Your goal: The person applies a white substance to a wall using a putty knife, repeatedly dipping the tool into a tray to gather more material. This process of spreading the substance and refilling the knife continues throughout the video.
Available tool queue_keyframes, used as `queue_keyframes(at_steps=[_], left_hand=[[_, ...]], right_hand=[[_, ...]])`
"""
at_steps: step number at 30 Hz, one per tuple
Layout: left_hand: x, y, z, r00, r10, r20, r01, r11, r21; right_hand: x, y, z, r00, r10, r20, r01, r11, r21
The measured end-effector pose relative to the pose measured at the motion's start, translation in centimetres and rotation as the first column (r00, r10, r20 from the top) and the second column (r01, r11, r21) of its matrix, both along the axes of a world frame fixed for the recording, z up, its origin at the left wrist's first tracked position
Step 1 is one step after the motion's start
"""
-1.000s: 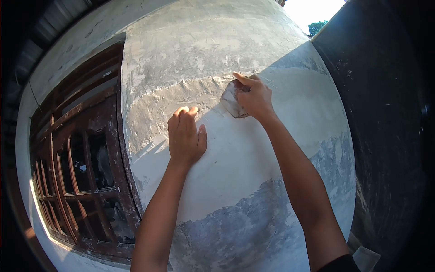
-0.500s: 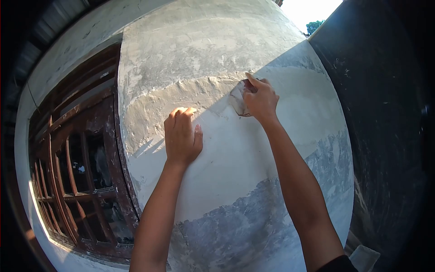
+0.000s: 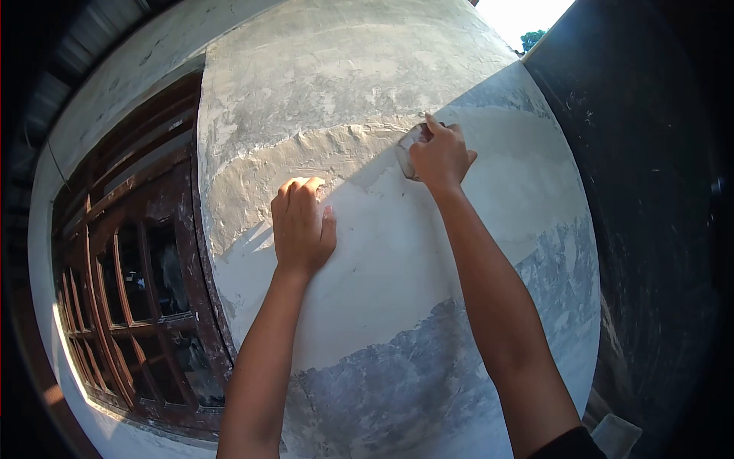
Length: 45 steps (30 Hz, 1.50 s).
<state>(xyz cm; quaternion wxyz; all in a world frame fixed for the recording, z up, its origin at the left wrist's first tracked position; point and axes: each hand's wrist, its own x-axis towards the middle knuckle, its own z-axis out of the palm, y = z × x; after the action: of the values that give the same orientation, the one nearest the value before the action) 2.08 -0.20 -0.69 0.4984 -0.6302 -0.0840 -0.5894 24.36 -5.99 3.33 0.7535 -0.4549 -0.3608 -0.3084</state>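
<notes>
My right hand [image 3: 442, 155] is closed around a small plastering trowel [image 3: 407, 157], its pale flat blade against the wall [image 3: 359, 252]. Most of the trowel's handle is hidden behind my fingers. Lower and to the left, my left hand [image 3: 300, 226] rests on the wall with its fingers bent and its thumb apart; I see nothing held in it. Between and above the hands runs a band of wet, ridged plaster [image 3: 306, 157]. Smoother, pale plaster lies below it, partly in shadow.
A dark brown wooden window [image 3: 141, 268] with glass panes is set in the wall at the left. Rough grey wall [image 3: 382, 398] shows beneath the pale coat. A dark upright surface [image 3: 642, 191] stands close on the right, with a pale translucent object [image 3: 615, 436] low beside it.
My right hand has moved slightly up with the trowel, and its wrist has turned a little. My left hand has shifted slightly left and stays on the wall.
</notes>
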Motion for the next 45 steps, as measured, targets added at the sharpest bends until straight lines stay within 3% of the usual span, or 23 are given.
queue_keyframes(at_steps=[2, 4, 5, 7, 8, 10, 13, 15, 19, 21, 28, 36, 44, 45], left_hand=[[-0.1, -0.4, -0.1, 0.998, -0.028, -0.058, 0.022, 0.994, -0.104], [-0.2, 0.0, -0.1, 0.999, -0.038, -0.036, 0.035, 0.996, -0.083], [-0.1, 0.1, 0.1, 0.999, -0.047, -0.019, 0.046, 0.997, -0.056], [0.0, -0.2, 0.0, 0.999, -0.026, -0.032, 0.024, 0.998, -0.051], [0.0, -0.3, 0.1, 0.999, -0.003, -0.039, 0.002, 0.999, -0.040], [0.0, 0.0, 0.3, 1.000, -0.011, -0.028, 0.011, 1.000, -0.023], [0.5, -0.4, 0.2, 1.000, -0.025, -0.002, 0.025, 1.000, 0.014], [2.1, -0.8, 0.0, 0.999, -0.043, 0.007, 0.043, 0.998, 0.038], [7.9, -2.4, -2.1, 0.962, -0.249, 0.108, 0.253, 0.967, -0.020], [11.1, -3.1, -3.7, 0.919, -0.391, 0.056, 0.395, 0.900, -0.183], [21.2, -5.0, -10.8, 0.736, -0.677, 0.018, 0.620, 0.663, -0.420], [30.4, -5.8, -18.4, 0.588, -0.802, 0.105, 0.686, 0.426, -0.590], [38.6, -7.5, -26.1, 0.407, -0.895, 0.185, 0.706, 0.179, -0.685], [39.3, -7.6, -27.1, 0.416, -0.896, 0.158, 0.690, 0.198, -0.697]], right_hand=[[0.1, 0.4, -0.3, 1.000, 0.028, 0.007, -0.028, 0.996, 0.081], [-1.0, 0.6, -0.8, 0.989, 0.124, 0.074, -0.135, 0.978, 0.158], [-2.0, 0.8, -1.1, 0.975, 0.142, 0.173, -0.165, 0.979, 0.123], [-2.6, 1.0, -1.2, 0.951, 0.239, 0.195, -0.229, 0.971, -0.069], [-2.0, 0.7, -1.1, 0.952, 0.236, 0.196, -0.228, 0.971, -0.067], [-0.3, -0.1, -1.1, 0.997, 0.073, -0.024, -0.074, 0.997, -0.028], [2.5, -1.4, -2.4, 0.991, 0.135, 0.002, -0.135, 0.990, 0.028], [4.1, -2.1, -3.7, 0.995, 0.095, 0.002, -0.095, 0.995, -0.024], [7.3, -3.0, -7.5, 0.984, 0.167, 0.056, -0.168, 0.986, 0.005], [8.8, -3.6, -9.8, 0.986, 0.152, 0.072, -0.152, 0.988, -0.008], [14.4, -6.3, -17.7, 0.983, 0.176, 0.056, -0.175, 0.984, -0.021], [21.0, -11.8, -24.7, 0.999, 0.018, 0.028, -0.016, 0.999, -0.048], [24.9, -16.9, -31.2, 0.986, -0.144, -0.086, 0.121, 0.966, -0.228], [25.4, -17.3, -32.0, 0.983, -0.163, -0.083, 0.138, 0.959, -0.246]])
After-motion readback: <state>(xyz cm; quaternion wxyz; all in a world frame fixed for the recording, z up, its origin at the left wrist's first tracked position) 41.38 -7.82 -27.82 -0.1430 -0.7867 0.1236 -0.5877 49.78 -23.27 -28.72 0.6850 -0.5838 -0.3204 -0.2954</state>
